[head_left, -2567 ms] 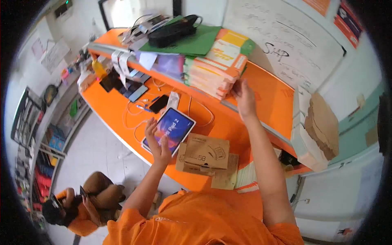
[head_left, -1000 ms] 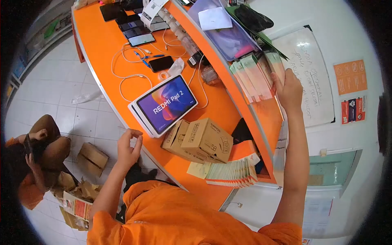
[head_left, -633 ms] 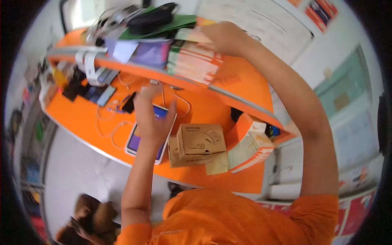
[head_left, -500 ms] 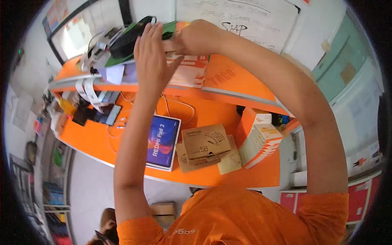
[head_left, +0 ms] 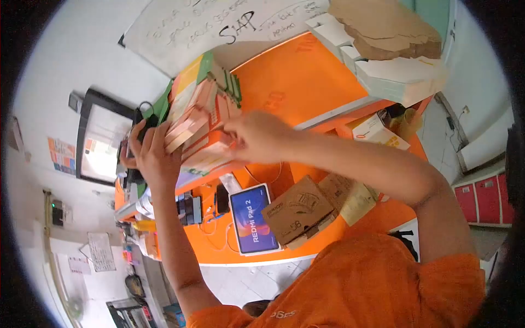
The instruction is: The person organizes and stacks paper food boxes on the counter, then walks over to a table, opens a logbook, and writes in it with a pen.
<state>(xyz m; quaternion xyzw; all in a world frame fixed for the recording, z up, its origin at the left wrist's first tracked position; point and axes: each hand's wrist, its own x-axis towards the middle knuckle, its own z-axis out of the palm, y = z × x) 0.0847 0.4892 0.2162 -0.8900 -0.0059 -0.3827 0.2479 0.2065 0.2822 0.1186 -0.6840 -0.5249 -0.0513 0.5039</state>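
Observation:
A stack of thin orange-and-white packs (head_left: 210, 143) stands on the raised orange shelf, with yellow and green packs (head_left: 191, 74) behind it. My left hand (head_left: 150, 156) is at the stack's left side, fingers spread and thumb near a pale orange box (head_left: 188, 128). My right hand (head_left: 262, 136) is at the stack's right side. Its fingers are curled against the orange-and-white edges and slightly blurred, so what they hold is unclear. A black pouch-like thing (head_left: 136, 128) lies partly hidden beyond my left fingers.
Below on the orange desk lie a Redmi Pad 2 box (head_left: 254, 218), a brown cardboard box (head_left: 301, 213), phones (head_left: 191, 209) and white cables. White boxes under torn cardboard (head_left: 385, 33) stand at the shelf's right end. A whiteboard (head_left: 219, 33) is behind.
My view has turned, so the shelf's right end now shows. Both hands remain at the stack. My right hand has shifted to its right side, lower than before.

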